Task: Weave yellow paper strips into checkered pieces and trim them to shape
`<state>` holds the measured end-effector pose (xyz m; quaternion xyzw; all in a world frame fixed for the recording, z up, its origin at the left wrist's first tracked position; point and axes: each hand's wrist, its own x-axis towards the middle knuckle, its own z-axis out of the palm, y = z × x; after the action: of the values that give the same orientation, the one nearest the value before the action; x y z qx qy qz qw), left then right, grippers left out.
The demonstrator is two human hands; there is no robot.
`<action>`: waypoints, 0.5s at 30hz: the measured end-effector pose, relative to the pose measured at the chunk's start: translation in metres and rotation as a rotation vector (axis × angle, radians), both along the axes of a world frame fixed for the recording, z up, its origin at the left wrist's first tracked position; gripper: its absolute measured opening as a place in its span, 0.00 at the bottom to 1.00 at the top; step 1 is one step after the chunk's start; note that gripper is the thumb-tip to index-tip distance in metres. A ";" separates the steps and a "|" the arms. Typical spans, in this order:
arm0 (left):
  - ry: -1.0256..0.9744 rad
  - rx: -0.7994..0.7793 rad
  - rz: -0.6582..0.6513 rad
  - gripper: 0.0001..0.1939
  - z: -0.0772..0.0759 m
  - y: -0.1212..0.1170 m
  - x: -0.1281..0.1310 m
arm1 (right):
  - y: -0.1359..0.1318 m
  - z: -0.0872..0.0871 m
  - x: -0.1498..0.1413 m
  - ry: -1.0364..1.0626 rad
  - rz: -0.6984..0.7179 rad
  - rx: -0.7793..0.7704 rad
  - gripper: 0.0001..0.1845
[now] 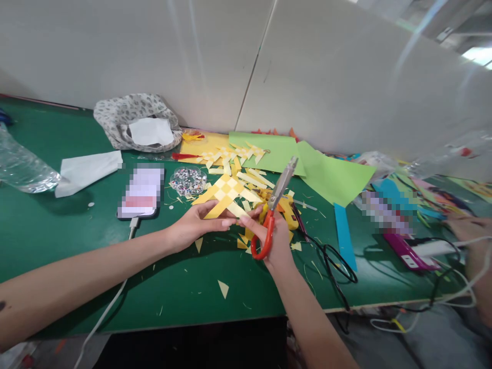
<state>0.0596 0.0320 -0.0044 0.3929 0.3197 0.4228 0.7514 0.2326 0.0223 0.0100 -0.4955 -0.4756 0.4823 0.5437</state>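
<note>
My left hand (198,224) pinches a woven yellow and cream paper piece (229,188) from below, with loose strip ends sticking out at its lower corners. Red-handled scissors (262,241) hang in my right hand (277,241), blades (283,184) pointing up and away from the paper. The thumb and fingers of that same hand also touch a cream strip end (237,210) of the woven piece. Behind it lies a finished-looking woven strip with a red tassel (186,156). A yellow glue gun (291,212) sits partly hidden behind the right hand.
A phone (141,192) on a white cable lies left, beside a round case of googly eyes (188,181). Green paper sheets (334,171), a blue strip (345,236), black cable (334,261) and paper scraps (223,288) lie around. Another person's arm (476,256) is at the right.
</note>
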 end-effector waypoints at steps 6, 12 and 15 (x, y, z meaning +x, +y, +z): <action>0.048 -0.021 0.162 0.15 -0.002 0.003 0.002 | -0.005 -0.008 0.000 -0.290 -0.008 0.063 0.18; -0.033 -0.014 0.426 0.19 0.000 0.007 -0.001 | -0.011 0.001 0.004 -0.704 -0.101 0.250 0.16; -0.064 -0.078 0.477 0.23 0.001 0.009 -0.002 | -0.010 0.001 0.006 -0.896 -0.192 0.286 0.16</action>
<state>0.0579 0.0407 -0.0037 0.2635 0.3956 0.5879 0.6546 0.2388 0.0127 0.0115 -0.6165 -0.6767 0.0984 0.3904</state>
